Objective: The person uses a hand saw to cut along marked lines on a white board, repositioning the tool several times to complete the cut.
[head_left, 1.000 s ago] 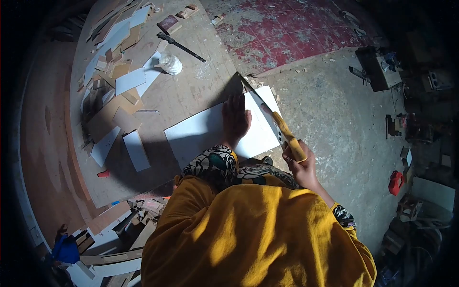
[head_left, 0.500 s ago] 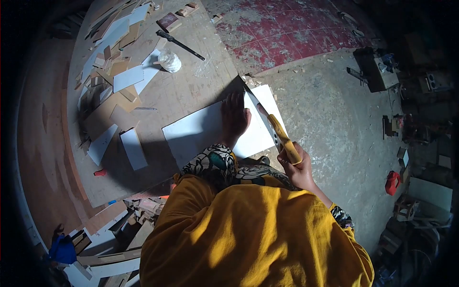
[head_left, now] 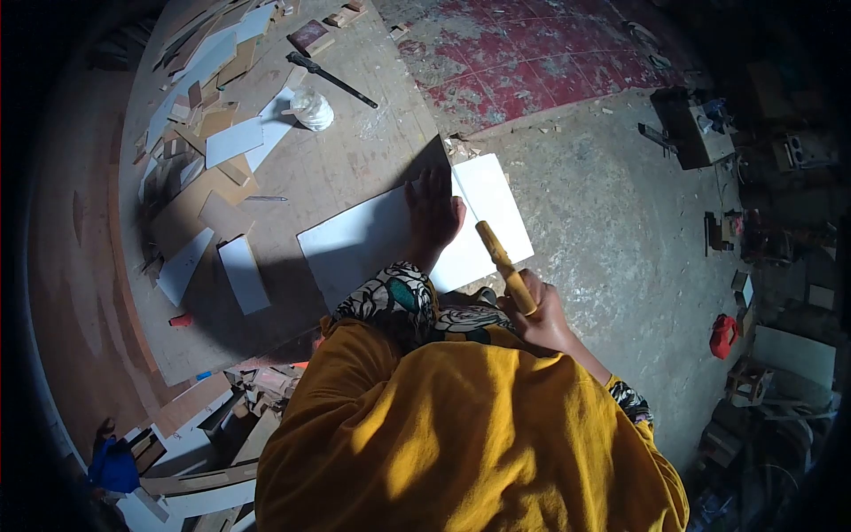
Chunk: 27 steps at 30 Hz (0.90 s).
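A white board point(head_left: 359, 232) lies on the work table point(head_left: 372, 146), its right part sticking out past the table's edge. My left hand point(head_left: 434, 213) presses flat on the board near that edge, fingers stretched out and partly in shadow. In my right hand point(head_left: 543, 317) is the yellow handle of a handsaw point(head_left: 500, 255), closed within my fingers. The saw stands over the overhanging part of the board, turned nearly edge-on, so its blade hardly shows. A thin line runs on the board ahead of the handle.
White and brown offcuts point(head_left: 235, 142) litter the table's left side. Near them are a plastic tub point(head_left: 312, 110), a long black tool point(head_left: 332, 80) and a pen point(head_left: 267, 199). Scrap wood point(head_left: 199, 443) is heaped below on the left. A red container point(head_left: 722, 337) stands on the floor at right.
The saw has turned from showing its blade's side to nearly edge-on, and its handle has shifted left with my right hand. My left hand stays in place on the board.
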Available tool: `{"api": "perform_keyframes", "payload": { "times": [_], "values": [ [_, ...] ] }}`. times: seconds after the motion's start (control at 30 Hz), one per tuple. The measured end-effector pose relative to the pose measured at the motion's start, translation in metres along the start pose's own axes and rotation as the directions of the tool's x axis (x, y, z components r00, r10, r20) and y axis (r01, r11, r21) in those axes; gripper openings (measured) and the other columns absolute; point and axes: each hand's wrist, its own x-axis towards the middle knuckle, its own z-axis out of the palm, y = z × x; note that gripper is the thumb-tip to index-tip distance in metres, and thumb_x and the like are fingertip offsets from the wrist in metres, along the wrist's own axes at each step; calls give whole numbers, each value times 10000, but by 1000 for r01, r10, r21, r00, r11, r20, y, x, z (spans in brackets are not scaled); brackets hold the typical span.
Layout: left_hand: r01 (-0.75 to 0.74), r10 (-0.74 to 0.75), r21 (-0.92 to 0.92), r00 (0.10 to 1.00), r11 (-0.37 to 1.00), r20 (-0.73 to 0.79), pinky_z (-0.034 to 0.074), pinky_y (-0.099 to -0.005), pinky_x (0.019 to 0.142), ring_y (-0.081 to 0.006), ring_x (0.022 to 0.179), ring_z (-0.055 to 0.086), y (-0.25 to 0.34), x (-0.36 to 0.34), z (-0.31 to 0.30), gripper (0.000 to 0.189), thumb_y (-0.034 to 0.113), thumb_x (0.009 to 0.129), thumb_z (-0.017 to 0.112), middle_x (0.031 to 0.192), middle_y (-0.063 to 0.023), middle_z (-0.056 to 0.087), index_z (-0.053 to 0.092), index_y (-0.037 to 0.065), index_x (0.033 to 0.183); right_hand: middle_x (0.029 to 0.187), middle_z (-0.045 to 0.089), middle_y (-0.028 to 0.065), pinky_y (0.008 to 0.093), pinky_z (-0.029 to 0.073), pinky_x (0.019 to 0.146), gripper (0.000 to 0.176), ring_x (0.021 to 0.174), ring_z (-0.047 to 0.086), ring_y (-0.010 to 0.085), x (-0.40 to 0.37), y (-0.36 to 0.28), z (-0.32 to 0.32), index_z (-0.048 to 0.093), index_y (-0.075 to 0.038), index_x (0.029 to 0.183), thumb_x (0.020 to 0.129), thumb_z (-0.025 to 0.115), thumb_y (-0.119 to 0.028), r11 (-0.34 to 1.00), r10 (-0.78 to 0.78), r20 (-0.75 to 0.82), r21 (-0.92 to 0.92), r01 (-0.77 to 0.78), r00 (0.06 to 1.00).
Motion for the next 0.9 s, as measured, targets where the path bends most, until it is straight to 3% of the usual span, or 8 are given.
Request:
{"api": "perform_keyframes", "payload": {
  "times": [0.07,0.2,0.3,0.43,0.5,0.73,0.8,0.9],
  "values": [
    [64,-64,5,995,998,70,189,-602,1063,-358,1306,316,3,4,0,619,249,813,560,1367,-185,392,380,-1,1351,746,521,91,306,427,613,191,653,523,175,-3,3,5,531,-9,874,776,691,-41,1000,18,3,-12,-18,1000],
    [85,-85,7,995,996,52,188,-605,1059,-365,1293,317,1,7,10,614,254,806,559,1357,-185,392,389,-6,1335,719,501,71,300,427,605,175,646,487,163,-4,0,7,523,-17,864,786,680,-36,997,37,22,-63,-36,999],
    [62,-62,5,998,998,-1,189,-609,1054,-361,1289,326,2,7,9,605,249,806,554,1352,-193,392,394,-12,1326,721,507,129,322,433,572,198,595,541,243,-5,8,2,538,-6,900,786,694,-48,999,-16,-31,28,17,999],
    [28,-30,50,999,998,22,164,-614,1074,-360,1327,305,6,6,13,626,218,808,539,1390,-208,367,362,-36,1352,713,503,127,314,433,575,190,599,534,237,-3,8,0,531,-7,887,788,690,-37,988,-67,-38,137,72,997],
    [31,-34,90,999,995,25,157,-609,1085,-360,1346,290,7,6,15,636,206,809,532,1411,-211,352,347,-45,1363,731,511,133,313,440,584,209,621,556,227,-6,11,3,529,6,894,772,697,-15,997,3,4,83,-4,1000],
    [54,-54,-8,998,999,-18,170,-552,1113,-370,1358,289,11,8,13,626,184,823,490,1434,-232,341,328,-58,1377,774,566,121,283,477,637,170,674,615,213,-8,7,1,511,28,872,734,568,109,994,-40,-28,100,42,999],
    [60,-61,-26,997,998,-36,171,-549,1114,-371,1354,296,11,6,14,624,186,824,487,1430,-234,347,331,-55,1378,776,569,108,270,484,669,184,717,635,201,-7,5,-2,512,24,866,716,519,131,987,21,-46,160,-13,999],
    [63,-63,-7,998,998,-20,175,-542,1115,-370,1358,290,10,7,16,631,190,824,491,1435,-229,343,326,-45,1387,785,568,113,284,493,685,190,756,647,198,-6,9,-2,519,27,875,717,554,126,992,-6,-43,129,11,999]
  ]
}}
